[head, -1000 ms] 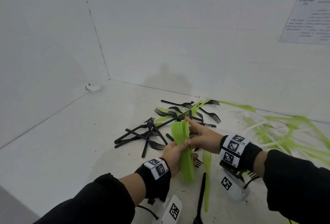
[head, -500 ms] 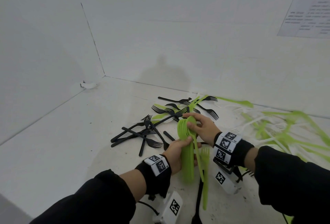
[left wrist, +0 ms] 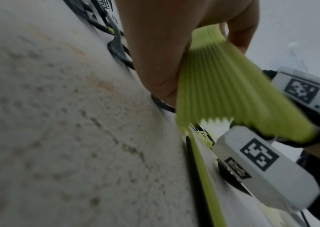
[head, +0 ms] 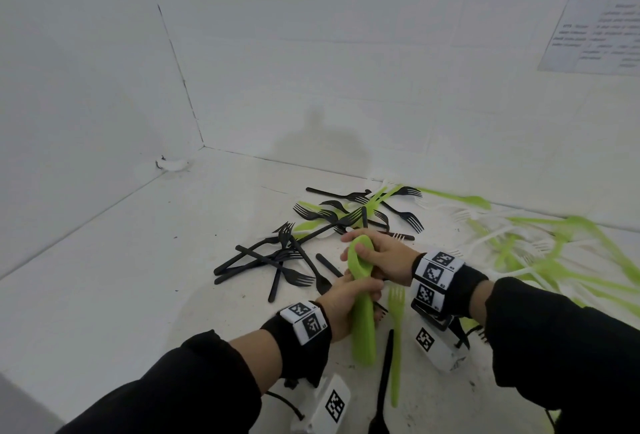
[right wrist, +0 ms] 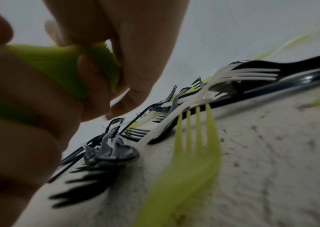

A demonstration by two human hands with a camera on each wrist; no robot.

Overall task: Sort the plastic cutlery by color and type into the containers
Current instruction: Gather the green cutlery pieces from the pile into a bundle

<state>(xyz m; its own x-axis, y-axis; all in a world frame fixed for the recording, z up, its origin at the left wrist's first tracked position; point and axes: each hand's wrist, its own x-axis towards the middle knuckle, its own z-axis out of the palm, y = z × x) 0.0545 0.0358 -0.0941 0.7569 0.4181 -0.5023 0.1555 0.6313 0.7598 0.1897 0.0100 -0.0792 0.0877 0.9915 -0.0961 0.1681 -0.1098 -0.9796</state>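
A thick stack of green spoons point(head: 363, 312) stands tilted between both hands, handles fanning toward me point(left wrist: 223, 86). My left hand point(head: 349, 298) grips the stack at its middle. My right hand point(head: 374, 255) wraps over the bowl end, thumb across the top spoon point(right wrist: 58, 64). A single green fork point(head: 396, 336) lies on the floor just right of the stack, tines away from me point(right wrist: 192, 138). A black utensil point(head: 382, 385) lies beside it.
A heap of black forks point(head: 287, 253) lies on the white floor left of and behind the hands. Green and white cutlery point(head: 540, 246) is scattered at the right along the wall. A paper sheet point(head: 599, 28) hangs on the right wall. No containers are in view.
The right hand has brought one more green spoon onto the stack and now closes over the bowls; the stack's top has been squared up. The left hand has kept its grip.
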